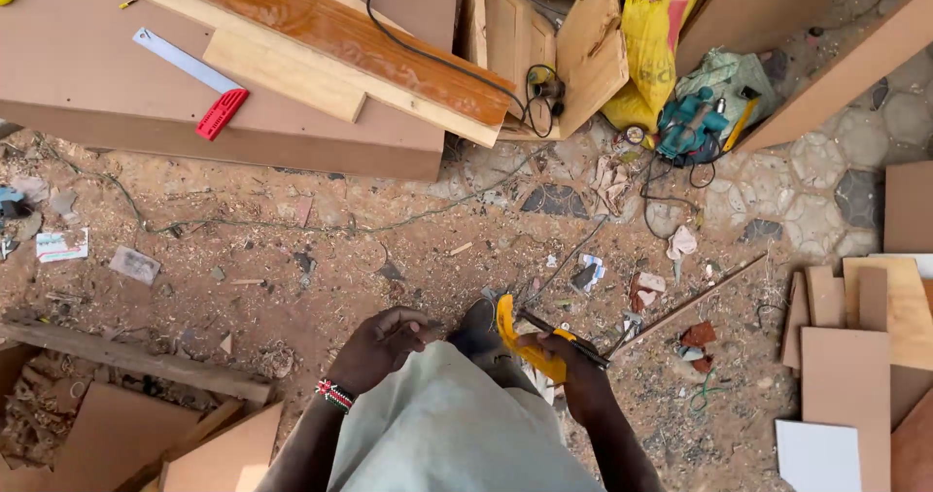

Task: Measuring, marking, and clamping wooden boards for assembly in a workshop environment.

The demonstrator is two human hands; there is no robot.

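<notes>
My right hand (573, 371) grips a yellow-handled tool (517, 339) together with a thin dark pencil-like stick (564, 339), low in the middle of the head view. My left hand (381, 348), with a beaded bracelet on its wrist, is curled loosely beside my pale green garment (452, 429) and holds nothing that I can see. Both hands hang above the sawdust-strewn dirt ground (321, 259).
Brown boards (97, 74) lie at the top left with a red-handled square (194, 79) on them. A varnished plank (330, 31) and a black cable (437, 60) cross above. A teal power tool (690, 128) and a yellow sack (656, 35) sit top right. Offcuts (855, 356) pile at the right.
</notes>
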